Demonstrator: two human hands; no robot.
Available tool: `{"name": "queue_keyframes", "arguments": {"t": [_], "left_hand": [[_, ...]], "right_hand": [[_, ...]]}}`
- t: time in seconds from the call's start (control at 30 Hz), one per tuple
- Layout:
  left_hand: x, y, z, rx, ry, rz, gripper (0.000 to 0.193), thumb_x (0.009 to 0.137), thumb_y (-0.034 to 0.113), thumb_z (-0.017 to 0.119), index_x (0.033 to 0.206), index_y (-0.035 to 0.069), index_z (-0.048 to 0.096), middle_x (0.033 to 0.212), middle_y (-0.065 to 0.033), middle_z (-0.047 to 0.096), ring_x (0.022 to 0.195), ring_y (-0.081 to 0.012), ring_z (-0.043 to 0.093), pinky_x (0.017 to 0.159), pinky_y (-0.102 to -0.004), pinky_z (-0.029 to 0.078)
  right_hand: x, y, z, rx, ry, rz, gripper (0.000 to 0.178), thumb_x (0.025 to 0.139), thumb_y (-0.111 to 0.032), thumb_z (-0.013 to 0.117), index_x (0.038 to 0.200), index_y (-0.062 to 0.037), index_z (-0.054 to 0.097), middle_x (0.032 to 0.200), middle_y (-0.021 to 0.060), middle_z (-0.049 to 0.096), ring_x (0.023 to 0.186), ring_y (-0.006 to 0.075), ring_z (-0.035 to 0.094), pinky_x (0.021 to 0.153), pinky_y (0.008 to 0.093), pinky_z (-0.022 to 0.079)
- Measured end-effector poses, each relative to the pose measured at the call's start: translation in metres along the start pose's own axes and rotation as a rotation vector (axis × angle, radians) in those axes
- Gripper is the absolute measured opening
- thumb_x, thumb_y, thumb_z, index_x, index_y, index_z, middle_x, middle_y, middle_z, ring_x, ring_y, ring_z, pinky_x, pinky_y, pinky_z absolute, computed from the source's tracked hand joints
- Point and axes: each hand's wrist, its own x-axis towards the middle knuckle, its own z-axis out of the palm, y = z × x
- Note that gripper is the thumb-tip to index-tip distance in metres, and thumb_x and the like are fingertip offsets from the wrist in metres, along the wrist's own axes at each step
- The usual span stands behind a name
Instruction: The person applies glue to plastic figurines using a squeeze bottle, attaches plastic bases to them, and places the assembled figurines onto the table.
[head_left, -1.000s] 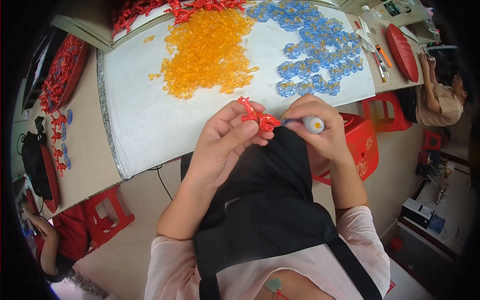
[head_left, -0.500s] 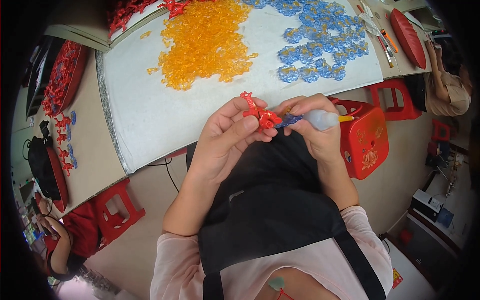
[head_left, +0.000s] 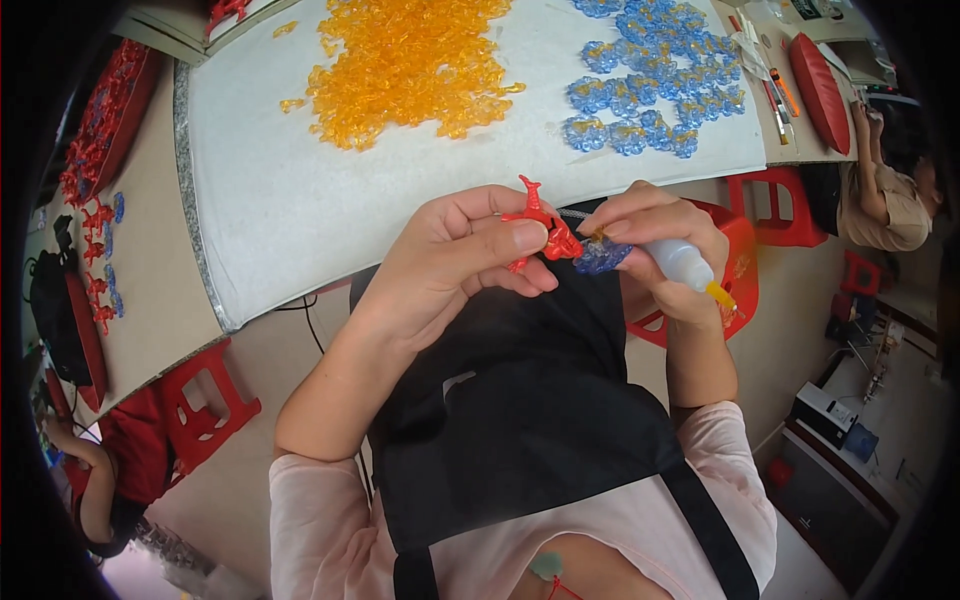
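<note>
My left hand point(head_left: 455, 250) pinches a small glossy red plastic figurine point(head_left: 563, 240), with a thin red part sticking up above the fingers. Facing it from the right, my right hand point(head_left: 668, 225) grips a dark blue translucent flower-like piece point(head_left: 600, 255) between thumb and fingertips. The same hand also keeps a whitish squeeze bottle point(head_left: 682, 265) in its palm, the yellow nozzle pointing down and right. Figurine and blue piece are side by side over my black apron; whether they touch I cannot tell. Fingers partly cover both.
Orange translucent pieces point(head_left: 400, 75) lie heaped on the white-covered table point(head_left: 250, 200). Blue translucent pieces point(head_left: 640, 95) are spread to their right, beside brushes point(head_left: 778, 105) and a red tray point(head_left: 820, 95). Red figurines fill another tray point(head_left: 110, 120) at left. Red stools point(head_left: 780, 205) and other people are nearby.
My right hand has turned, swinging the bottle's nozzle downward and showing more of the blue piece. Both hands have shifted slightly right, and the view has moved a little.
</note>
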Motion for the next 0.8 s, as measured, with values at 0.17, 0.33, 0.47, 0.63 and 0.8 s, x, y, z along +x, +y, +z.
{"name": "queue_keyframes", "arguments": {"t": [0.17,0.33,0.47,0.63,0.8], "left_hand": [[0.002,0.001,0.000,0.026,-0.005,-0.005,0.021,0.081,0.012,0.054,0.094,-0.004,0.053,0.079,-0.0118,0.060,0.063,-0.0154,0.061,0.057,-0.0228,0.052],[0.003,0.000,-0.001,0.056,-0.008,-0.003,0.018,0.080,0.011,0.056,0.091,-0.003,0.055,0.079,-0.0109,0.060,0.064,-0.0158,0.061,0.057,-0.0233,0.051],[0.003,-0.001,-0.002,0.077,-0.021,0.012,0.016,0.080,0.011,0.056,0.090,-0.001,0.056,0.079,-0.0098,0.060,0.063,-0.0148,0.060,0.057,-0.0230,0.049],[0.004,-0.002,-0.002,0.071,-0.024,0.012,0.015,0.079,0.011,0.056,0.089,0.000,0.056,0.079,-0.0089,0.061,0.064,-0.0139,0.059,0.058,-0.0232,0.049],[0.005,-0.002,-0.002,0.055,-0.011,-0.003,0.015,0.079,0.011,0.057,0.088,0.000,0.056,0.079,-0.0093,0.061,0.064,-0.0143,0.060,0.058,-0.0230,0.049]], "right_hand": [[0.005,-0.004,-0.002,-0.114,-0.083,-0.101,0.017,0.073,-0.002,0.060,0.089,0.0005,0.056,0.087,0.0187,0.058,0.072,0.0234,0.057,0.064,0.0305,0.045],[0.008,-0.010,0.002,-0.197,-0.061,-0.089,0.019,0.067,0.000,0.064,0.085,-0.0015,0.060,0.083,0.0144,0.060,0.071,0.0219,0.059,0.061,0.0278,0.046],[0.008,-0.012,0.001,-0.217,-0.037,-0.068,0.022,0.063,0.001,0.067,0.084,-0.0035,0.062,0.081,0.0110,0.062,0.071,0.0197,0.059,0.059,0.0256,0.047],[0.008,-0.012,0.001,-0.243,-0.047,-0.065,0.022,0.063,0.000,0.067,0.084,-0.0041,0.063,0.082,0.0100,0.062,0.071,0.0190,0.059,0.059,0.0254,0.047],[0.008,-0.013,-0.001,-0.274,-0.064,-0.053,0.022,0.062,0.000,0.067,0.084,-0.0046,0.064,0.082,0.0092,0.061,0.072,0.0184,0.058,0.060,0.0254,0.046]]}}
